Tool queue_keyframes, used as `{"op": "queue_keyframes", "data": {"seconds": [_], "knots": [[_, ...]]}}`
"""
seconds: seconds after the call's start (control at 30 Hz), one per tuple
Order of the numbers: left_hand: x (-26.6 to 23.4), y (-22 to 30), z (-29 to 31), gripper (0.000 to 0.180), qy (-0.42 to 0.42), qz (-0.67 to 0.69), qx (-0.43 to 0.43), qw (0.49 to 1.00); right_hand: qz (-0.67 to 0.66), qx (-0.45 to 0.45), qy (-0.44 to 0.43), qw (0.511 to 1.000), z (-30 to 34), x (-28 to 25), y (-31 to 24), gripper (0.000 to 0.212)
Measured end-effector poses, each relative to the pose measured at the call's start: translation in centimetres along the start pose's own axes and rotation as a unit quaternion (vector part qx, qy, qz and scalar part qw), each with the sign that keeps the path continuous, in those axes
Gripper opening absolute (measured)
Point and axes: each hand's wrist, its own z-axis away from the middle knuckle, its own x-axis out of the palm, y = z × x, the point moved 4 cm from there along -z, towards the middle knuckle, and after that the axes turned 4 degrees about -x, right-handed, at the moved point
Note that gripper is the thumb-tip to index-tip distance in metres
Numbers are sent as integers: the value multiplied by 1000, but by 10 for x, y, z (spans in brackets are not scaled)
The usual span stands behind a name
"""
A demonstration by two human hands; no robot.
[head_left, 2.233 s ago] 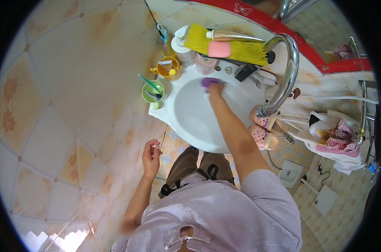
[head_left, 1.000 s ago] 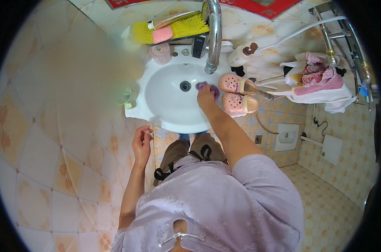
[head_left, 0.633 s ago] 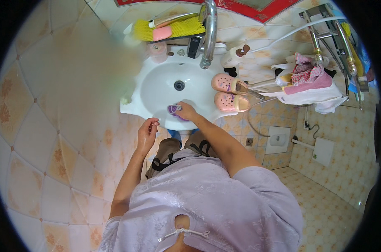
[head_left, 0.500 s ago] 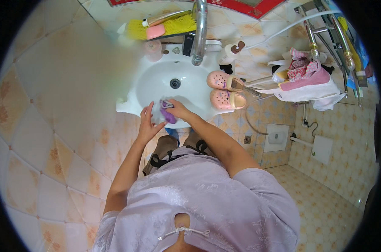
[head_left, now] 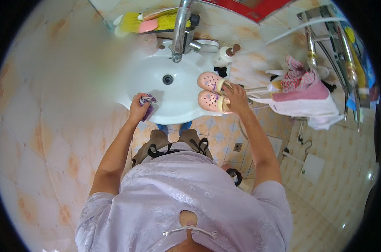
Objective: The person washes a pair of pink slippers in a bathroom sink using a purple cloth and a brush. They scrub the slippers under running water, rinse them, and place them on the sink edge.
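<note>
My left hand (head_left: 137,108) is closed around a bunched purple cloth (head_left: 148,111) with a whitish edge, over the near left part of the white washbasin (head_left: 180,116). Two pink clogs with holes and cream linings rest side by side on the basin's right rim, toes toward the bowl. My right hand (head_left: 237,100) is at their heel ends, fingers curled into the openings. It seems to grip the nearer clog (head_left: 210,101); the fingertips are partly hidden inside. The farther clog (head_left: 210,82) lies against it.
A chrome faucet (head_left: 178,46) arches over the basin. A white pump bottle (head_left: 224,56) stands at the back right. Behind the basin, a yellow net (head_left: 130,23) lies under a pink soap bar (head_left: 148,25). Towels (head_left: 301,101) hang from a metal rack at the right.
My right hand has left the purple cloth and moved right to the clogs. My left hand, open before, now holds the cloth, slightly farther left.
</note>
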Motion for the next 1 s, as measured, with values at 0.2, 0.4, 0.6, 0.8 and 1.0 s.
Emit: {"op": "queue_keyframes", "data": {"seconds": [0.2, 0.4, 0.6, 0.8, 1.0], "knots": [[0, -16, 22, 27, 32, 36, -90, 995, -189, 44, -84, 977, -29, 46, -22, 52], [4, -6, 54, 28, 76, 114, -94, 986, -393, 125, -114, 904, -109, 101, -155, 62], [-8, 37, 80, 33, 147, 137, -70, 977, -452, 170, -121, 868, -171, 139, -245, 71], [20, 76, 82, 66, 39, 309, -74, 947, -757, 137, -194, 608, -103, 74, -225, 70], [73, 75, 54, 55, -115, 299, -68, 945, -459, 27, -100, 882, -134, 43, -131, 49]]}}
